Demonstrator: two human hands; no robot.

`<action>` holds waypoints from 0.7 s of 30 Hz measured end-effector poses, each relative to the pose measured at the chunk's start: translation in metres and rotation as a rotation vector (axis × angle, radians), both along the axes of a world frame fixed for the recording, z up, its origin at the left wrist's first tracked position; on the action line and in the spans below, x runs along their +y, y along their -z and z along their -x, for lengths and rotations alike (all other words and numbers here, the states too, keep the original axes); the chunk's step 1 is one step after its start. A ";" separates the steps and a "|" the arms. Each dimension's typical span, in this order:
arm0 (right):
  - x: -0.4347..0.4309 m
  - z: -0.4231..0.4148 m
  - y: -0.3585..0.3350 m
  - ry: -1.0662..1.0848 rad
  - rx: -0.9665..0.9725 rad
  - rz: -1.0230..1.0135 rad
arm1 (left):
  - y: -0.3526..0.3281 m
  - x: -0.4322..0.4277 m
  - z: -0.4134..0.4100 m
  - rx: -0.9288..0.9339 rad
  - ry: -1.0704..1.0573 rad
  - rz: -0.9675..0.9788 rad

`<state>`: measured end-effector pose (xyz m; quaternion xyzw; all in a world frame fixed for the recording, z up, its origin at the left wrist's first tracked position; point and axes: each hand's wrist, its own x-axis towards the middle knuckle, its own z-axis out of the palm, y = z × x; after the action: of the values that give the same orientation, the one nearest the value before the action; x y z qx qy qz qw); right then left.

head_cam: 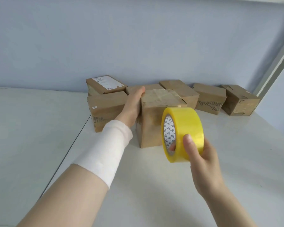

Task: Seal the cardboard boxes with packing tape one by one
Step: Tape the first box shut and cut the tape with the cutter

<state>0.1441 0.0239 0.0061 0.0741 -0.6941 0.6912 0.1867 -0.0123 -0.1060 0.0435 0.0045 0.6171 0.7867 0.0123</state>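
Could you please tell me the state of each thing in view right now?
Front box: flaps closed, old tape on top.
Tape roll: held on edge before the front box.
Left hand: pressed against front box's left side.
Right hand: grips tape roll.
Other boxes: closed, behind it.

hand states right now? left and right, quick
Left hand: open, pressed against the front box.
Right hand: closed on the tape roll, thumb outside, finger in the core.
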 end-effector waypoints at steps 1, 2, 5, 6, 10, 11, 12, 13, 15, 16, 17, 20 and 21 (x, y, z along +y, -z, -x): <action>0.002 0.002 -0.003 0.003 0.001 0.013 | 0.005 -0.002 -0.002 0.082 0.029 0.008; 0.005 0.004 -0.004 0.004 0.002 0.024 | 0.013 -0.007 -0.006 0.191 0.046 0.049; 0.010 0.005 -0.005 -0.012 -0.012 0.074 | 0.034 -0.024 -0.024 0.525 0.077 0.302; 0.010 0.004 -0.005 -0.016 -0.019 0.074 | 0.035 -0.026 -0.029 0.596 0.104 0.409; 0.009 0.003 -0.044 -0.018 -0.041 0.051 | 0.020 -0.020 -0.045 0.618 -0.008 0.514; 0.011 0.002 -0.063 -0.040 -0.010 0.029 | 0.014 -0.019 -0.047 0.566 -0.021 0.420; 0.014 0.004 -0.079 -0.075 0.025 -0.014 | 0.008 -0.018 -0.049 0.473 0.019 0.289; 0.016 0.005 -0.097 -0.109 0.028 -0.044 | 0.005 -0.018 -0.050 0.362 0.092 0.174; 0.021 0.021 -0.115 -0.164 -0.057 -0.029 | 0.007 -0.016 -0.051 0.162 0.195 0.199; 0.022 0.034 -0.117 -0.178 -0.133 -0.010 | 0.012 -0.013 -0.050 0.094 0.197 0.280; 0.019 0.044 -0.116 -0.181 -0.221 0.015 | 0.020 -0.010 -0.048 0.052 0.151 0.335; 0.009 0.068 -0.098 -0.159 -0.318 0.039 | 0.035 0.000 -0.040 -0.018 -0.032 0.295; 0.007 0.073 -0.091 -0.138 -0.311 0.030 | 0.037 0.001 -0.037 -0.045 -0.053 0.263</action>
<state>0.0714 0.0313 0.0976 0.0109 -0.6976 0.7158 0.0299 0.0250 -0.1047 0.0060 -0.0310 0.7143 0.6991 0.0059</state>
